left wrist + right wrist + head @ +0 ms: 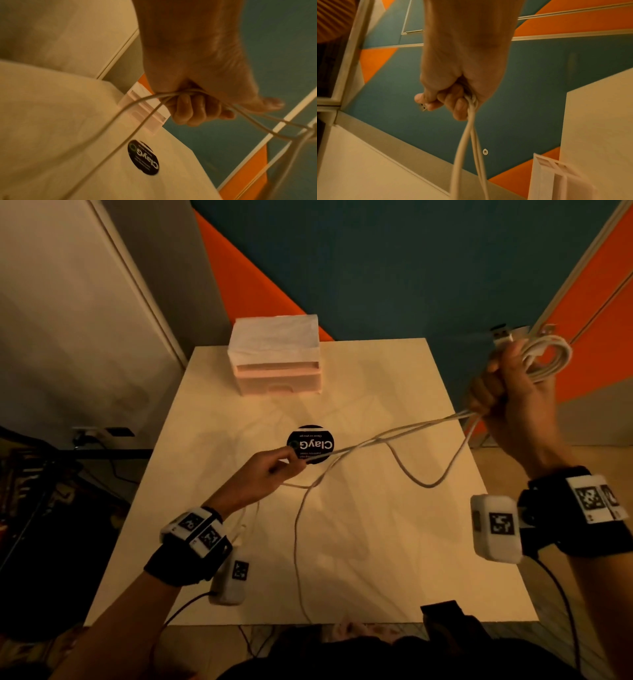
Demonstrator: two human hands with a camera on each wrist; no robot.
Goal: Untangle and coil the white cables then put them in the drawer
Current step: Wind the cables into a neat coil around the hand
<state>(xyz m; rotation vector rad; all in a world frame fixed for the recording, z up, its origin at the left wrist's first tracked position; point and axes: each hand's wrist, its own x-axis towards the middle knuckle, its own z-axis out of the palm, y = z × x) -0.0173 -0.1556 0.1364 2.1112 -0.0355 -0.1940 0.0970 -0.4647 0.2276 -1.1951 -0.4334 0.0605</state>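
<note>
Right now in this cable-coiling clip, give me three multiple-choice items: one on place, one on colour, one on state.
1. Where is the coiled bundle?
A. In the right hand
B. On the table
C. Inside the drawer unit

2. What colour is the round sticker on the table?
A. Orange
B. Black
C. White

3. What state is the drawer unit in?
A. Drawer removed
B. Drawers closed
C. Tipped over

Answers: 1 A, the right hand grips the loops, raised off the table. 2 B, it is black with white lettering. 3 B, its fronts sit flush and it stands upright.
</note>
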